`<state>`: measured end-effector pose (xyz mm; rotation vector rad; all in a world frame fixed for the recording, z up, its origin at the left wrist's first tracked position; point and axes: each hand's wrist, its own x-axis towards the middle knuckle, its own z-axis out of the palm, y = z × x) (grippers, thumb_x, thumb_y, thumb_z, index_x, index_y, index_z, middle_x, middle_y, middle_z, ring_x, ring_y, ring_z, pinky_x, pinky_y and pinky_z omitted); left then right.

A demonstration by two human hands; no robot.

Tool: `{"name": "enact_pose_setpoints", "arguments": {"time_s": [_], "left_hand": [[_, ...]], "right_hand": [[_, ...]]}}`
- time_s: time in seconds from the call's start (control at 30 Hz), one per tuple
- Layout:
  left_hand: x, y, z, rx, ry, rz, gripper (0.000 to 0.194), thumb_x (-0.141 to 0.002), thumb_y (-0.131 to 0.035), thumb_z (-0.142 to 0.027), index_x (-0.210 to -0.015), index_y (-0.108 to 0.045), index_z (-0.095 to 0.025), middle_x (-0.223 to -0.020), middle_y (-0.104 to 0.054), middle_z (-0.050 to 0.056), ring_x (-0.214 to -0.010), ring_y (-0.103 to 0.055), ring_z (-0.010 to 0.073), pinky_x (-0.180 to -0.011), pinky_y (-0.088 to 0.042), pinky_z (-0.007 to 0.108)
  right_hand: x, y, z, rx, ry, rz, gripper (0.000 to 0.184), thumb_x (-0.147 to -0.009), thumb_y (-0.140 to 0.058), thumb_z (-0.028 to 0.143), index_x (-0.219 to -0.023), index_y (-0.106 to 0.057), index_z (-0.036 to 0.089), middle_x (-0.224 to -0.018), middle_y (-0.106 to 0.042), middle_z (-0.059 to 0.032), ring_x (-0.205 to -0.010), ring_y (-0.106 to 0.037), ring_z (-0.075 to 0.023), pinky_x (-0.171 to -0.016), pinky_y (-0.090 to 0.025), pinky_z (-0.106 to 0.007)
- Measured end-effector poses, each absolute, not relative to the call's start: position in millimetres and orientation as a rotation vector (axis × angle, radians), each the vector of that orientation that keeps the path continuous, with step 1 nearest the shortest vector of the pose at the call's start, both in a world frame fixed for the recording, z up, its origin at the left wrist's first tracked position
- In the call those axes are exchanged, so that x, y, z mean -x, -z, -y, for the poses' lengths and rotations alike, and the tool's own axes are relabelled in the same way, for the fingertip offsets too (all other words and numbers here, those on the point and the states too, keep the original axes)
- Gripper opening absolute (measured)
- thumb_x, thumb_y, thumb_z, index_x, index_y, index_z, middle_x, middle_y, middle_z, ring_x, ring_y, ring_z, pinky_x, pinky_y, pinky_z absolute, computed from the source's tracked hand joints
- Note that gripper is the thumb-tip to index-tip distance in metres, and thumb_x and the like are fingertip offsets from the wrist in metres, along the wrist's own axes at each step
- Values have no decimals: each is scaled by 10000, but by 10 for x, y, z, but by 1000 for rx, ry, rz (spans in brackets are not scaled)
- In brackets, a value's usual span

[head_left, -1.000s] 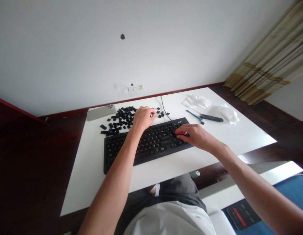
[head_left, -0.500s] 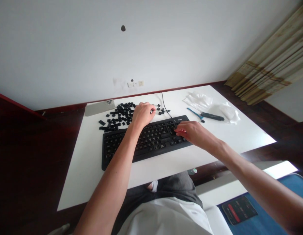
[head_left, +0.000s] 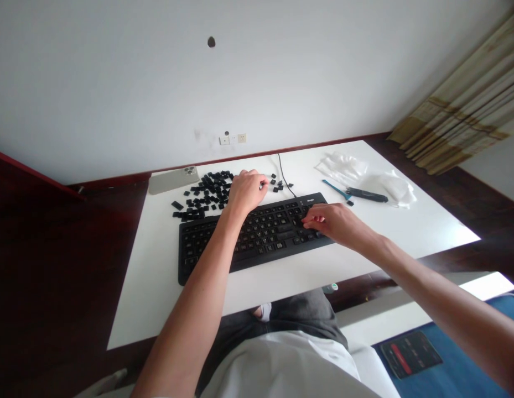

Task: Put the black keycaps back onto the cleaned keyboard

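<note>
Curling over the 3 o'clock end of a black wired keyboard [head_left: 265, 235], the right hand [head_left: 329, 221] has its thumb and fingertips drawn close together at the number-pad keys; I cannot tell whether this grip pinches anything. The keyboard lies flat and slightly slanted on the white surface [head_left: 422, 226], and the left forearm crosses above its 9 o'clock half. Beyond the keyboard's 12 o'clock edge is the left hand [head_left: 247, 190], its fingers bent downward; whether its grip is spread or pressed on something is hidden. Taking the keyboard as the centre of the dial, a heap of loose black keycaps [head_left: 215, 188] spreads at 11 o'clock, just beside the left hand, and a smaller scatter of keycaps lies toward 1 o'clock, near the thin black cable [head_left: 285, 178]. A smartphone [head_left: 174, 181] lies back up at 10 o'clock, past the heap. Toward 2 o'clock are a slim blue tool [head_left: 336, 189], 1 keycap near its end, a black-handled tool [head_left: 368, 194] and 2 crumpled translucent plastic bags [head_left: 342, 167]. Below the surface at 4 o'clock, a 2nd phone [head_left: 412, 355] with a red bar on its screen lies on blue fabric [head_left: 451, 376].
</note>
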<state>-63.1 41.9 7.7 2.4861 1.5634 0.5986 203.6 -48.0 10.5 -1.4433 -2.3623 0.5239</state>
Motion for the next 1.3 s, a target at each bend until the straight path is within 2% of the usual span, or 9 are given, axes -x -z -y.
{"name": "enact_pose_setpoints", "arguments": {"time_s": [0.13, 0.33, 0.6, 0.77, 0.9, 1.1, 1.3], "left_hand": [[633, -82, -410, -2503, -592, -1631, 235, -1036, -597, -234, -1052, -831, -238, -1137, -788, 83, -1064, -646, 301, -962, -517, 432], [690, -51, -426, -2448, -566, -1783, 234, -1015, -604, -204, -1054, -831, -245, -1149, -793, 85, -1037, -671, 289, -965, -534, 432], [705, -61, -435, -2481, -522, -1786, 243, -1033, -628, -240, -1165, -832, -249, -1176, -788, 95, -1077, -686, 279, -995, -538, 407], [771, -56, -478, -2446, -488, -1829, 175, -1018, -691, -328, -1054, -841, -246, -1039, -784, 87, -977, -704, 262, -925, -546, 388], [837, -71, -501, -2433, -531, -1875, 194, -1032, -643, -259, -1023, -837, -252, -1022, -784, 74, -945, -699, 253, -893, -541, 382], [858, -52, -515, -2400, -586, -1896, 216, -1029, -613, -227, -986, -825, -245, -996, -786, 64, -952, -704, 244, -909, -540, 371], [840, -35, -519, -2408, -594, -1835, 201, -1018, -631, -210, -1024, -830, -238, -1037, -792, 75, -965, -701, 251, -940, -550, 391]], "right_hand": [[-2108, -207, 454, 1386, -606, 2357, 115, -920, -728, 293, -895, -838, 273, -851, -824, -19, -701, -735, -202, -664, -567, -329], [-2039, -492, -38, 1421, -371, 2113, 194, -944, -726, 406, -938, -862, 268, -839, -824, -36, -722, -734, -223, -693, -579, -361], [-1541, -342, -1134, 1110, -402, 2388, 140, -914, -721, 244, -941, -857, 220, -953, -850, -59, -897, -773, -244, -822, -564, -359], [-1423, -57, -1167, 996, -364, 2433, 128, -922, -733, 209, -963, -852, 228, -1008, -847, -56, -983, -743, -260, -914, -547, -389], [-1433, 87, -1119, 985, -349, 2480, 112, -910, -786, 243, -995, -860, 247, -1023, -838, -70, -1046, -709, -290, -960, -541, -420], [-1397, 139, -1127, 1057, -397, 2512, 96, -896, -815, 257, -978, -864, 262, -978, -821, -65, -1003, -715, -275, -938, -541, -392], [-1395, 99, -1077, 1045, -378, 2520, 143, -900, -739, 178, -965, -852, 237, -930, -792, -65, -891, -718, -231, -864, -527, -340]]}}
